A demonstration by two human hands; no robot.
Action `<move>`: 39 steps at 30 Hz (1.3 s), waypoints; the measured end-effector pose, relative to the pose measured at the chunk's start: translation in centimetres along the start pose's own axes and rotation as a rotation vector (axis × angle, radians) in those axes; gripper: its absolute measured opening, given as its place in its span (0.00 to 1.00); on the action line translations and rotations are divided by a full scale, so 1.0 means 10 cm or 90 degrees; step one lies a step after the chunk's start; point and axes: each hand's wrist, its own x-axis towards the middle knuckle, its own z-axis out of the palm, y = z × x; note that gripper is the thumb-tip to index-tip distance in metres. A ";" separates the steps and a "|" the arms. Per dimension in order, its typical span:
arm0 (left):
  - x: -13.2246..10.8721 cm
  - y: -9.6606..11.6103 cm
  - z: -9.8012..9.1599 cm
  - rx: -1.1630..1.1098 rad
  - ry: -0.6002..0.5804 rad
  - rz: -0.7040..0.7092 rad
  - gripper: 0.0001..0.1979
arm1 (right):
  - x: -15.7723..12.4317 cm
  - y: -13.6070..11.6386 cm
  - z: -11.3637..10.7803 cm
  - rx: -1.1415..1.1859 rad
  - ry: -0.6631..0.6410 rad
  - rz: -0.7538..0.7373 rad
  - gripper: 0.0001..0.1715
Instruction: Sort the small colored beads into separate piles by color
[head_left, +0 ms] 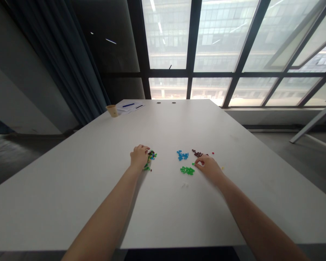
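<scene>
My right hand pinches a small green brick between thumb and fingertips, just above a heap of green bricks. Dark brown bricks lie right behind that hand, partly covered by it. To the left of these is a cluster of blue bricks. My left hand rests with curled fingers at a mixed pile of small coloured bricks, hiding part of it. What its fingers hold, if anything, is hidden.
A few white pieces lie in front of the green heap. One red piece and a yellow piece are at the right. A paper cup stands by papers and a blue pen at the white table's far left.
</scene>
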 end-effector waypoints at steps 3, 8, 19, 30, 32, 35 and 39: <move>0.02 -0.08 0.04 0.053 -0.063 -0.026 0.16 | -0.02 -0.02 0.01 -0.017 -0.014 0.014 0.08; 0.06 -0.18 0.09 0.014 -0.101 0.001 0.18 | -0.04 -0.04 0.04 -0.030 -0.029 -0.002 0.08; 0.13 -0.31 0.08 -0.013 -0.086 -0.002 0.09 | -0.04 -0.03 0.06 -0.023 -0.022 -0.033 0.09; 0.08 -0.12 0.02 -0.088 0.006 0.063 0.09 | -0.05 -0.09 0.04 -0.019 0.010 -0.042 0.12; 0.06 -0.07 0.01 -0.108 0.017 0.084 0.09 | -0.05 -0.10 0.04 -0.016 0.021 -0.054 0.12; 0.03 0.00 -0.01 -0.125 0.029 0.113 0.09 | -0.06 -0.12 0.03 -0.019 0.033 -0.071 0.12; -0.01 0.14 -0.04 -0.166 0.055 0.163 0.09 | -0.08 -0.14 0.03 -0.010 0.048 -0.101 0.12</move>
